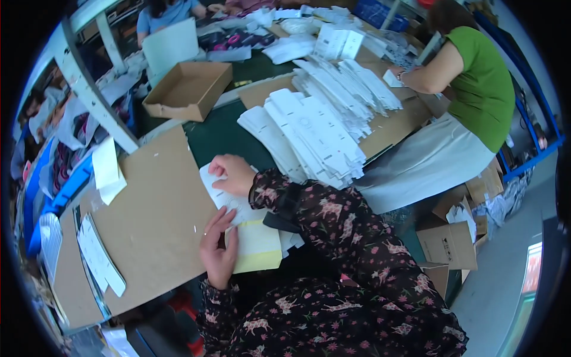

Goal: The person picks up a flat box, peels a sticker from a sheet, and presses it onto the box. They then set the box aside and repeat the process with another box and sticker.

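Handling a white sheet (222, 201) at the right edge of the brown board (154, 220), the right hand (234, 174) curls its fingers, grip unclear; the left hand (219, 253) parts thumb from fingers. This sheet seems midway; the white stack (312, 128) farther right looks yet to do.

The right arm (357, 235) slants in from the lower right; its hand, the right hand (235, 176), points left with fingers curled inward. The left arm (215, 306) rises from below, the left hand (217, 253) nearer the body, fingers forward, thumb spread apart from them.
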Action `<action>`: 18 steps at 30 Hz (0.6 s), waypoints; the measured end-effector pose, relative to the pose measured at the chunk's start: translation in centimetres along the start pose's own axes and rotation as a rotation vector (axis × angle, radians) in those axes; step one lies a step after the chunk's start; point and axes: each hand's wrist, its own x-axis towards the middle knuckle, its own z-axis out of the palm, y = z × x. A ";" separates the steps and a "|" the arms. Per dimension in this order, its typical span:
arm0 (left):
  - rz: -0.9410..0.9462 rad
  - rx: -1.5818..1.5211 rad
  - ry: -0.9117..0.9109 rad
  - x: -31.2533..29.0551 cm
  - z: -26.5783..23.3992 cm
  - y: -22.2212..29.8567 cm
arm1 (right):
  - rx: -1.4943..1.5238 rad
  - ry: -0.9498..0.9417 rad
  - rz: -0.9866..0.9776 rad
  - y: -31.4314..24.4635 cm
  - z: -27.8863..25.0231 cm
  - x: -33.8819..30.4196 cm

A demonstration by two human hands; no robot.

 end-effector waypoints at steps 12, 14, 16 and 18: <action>-0.181 -0.151 0.029 -3.3 -1.5 -1.2 | -0.518 0.196 0.026 -8.5 -6.6 -14.2; -0.157 -0.093 0.013 -3.7 -1.3 -0.3 | -0.620 0.159 0.162 -8.6 -6.9 -15.9; -0.161 -0.097 0.016 -3.8 -1.0 -0.1 | -0.453 0.162 0.230 -8.6 -6.8 -16.8; -0.157 -0.110 0.029 -3.6 -0.6 0.1 | -0.370 0.172 0.267 -8.2 -6.9 -17.2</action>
